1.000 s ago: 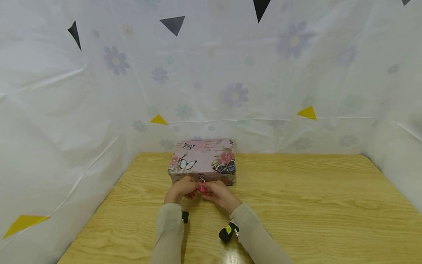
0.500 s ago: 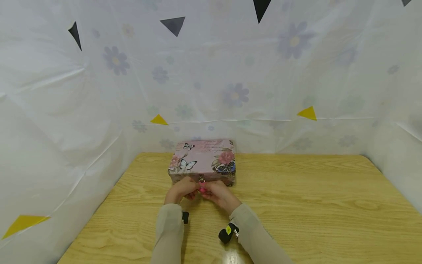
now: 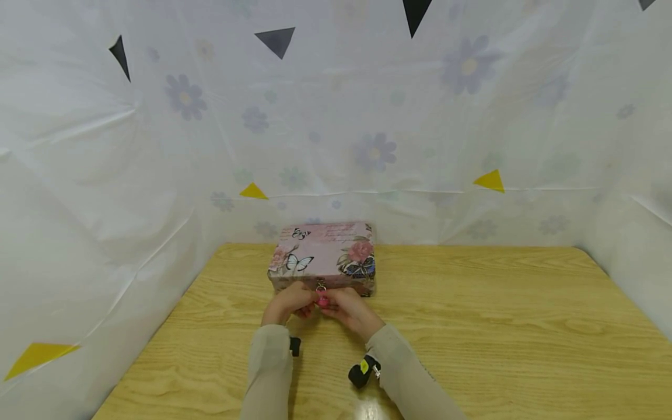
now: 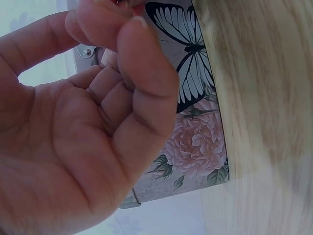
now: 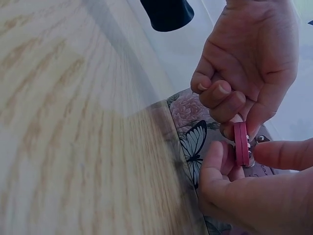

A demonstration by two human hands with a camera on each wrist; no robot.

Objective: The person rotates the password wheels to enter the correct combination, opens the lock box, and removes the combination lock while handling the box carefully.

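A pink padlock point(image 3: 322, 301) hangs by its metal shackle at the front clasp point(image 3: 321, 283) of a flowered, butterfly-printed box point(image 3: 322, 249). Small dials show along one edge of the padlock point(image 5: 240, 144) in the right wrist view. My left hand point(image 3: 290, 301) pinches it from the left with thumb and index finger, its other fingers curled in. From the other side my right hand point(image 3: 353, 310) holds it between thumb and fingers. The left wrist view shows my left palm point(image 4: 93, 132) in front of the box; the padlock is mostly hidden there. The box lid is down.
The box stands at the back of a wooden table point(image 3: 472, 326), near a white flower-patterned sheet point(image 3: 420, 116) that hangs behind and at both sides. Black wrist-camera mounts hang under both sleeves, one beneath the right forearm point(image 3: 420, 373).
Both hands and the box keep their places. The padlock's tilt between the fingers differs slightly from half a second ago.
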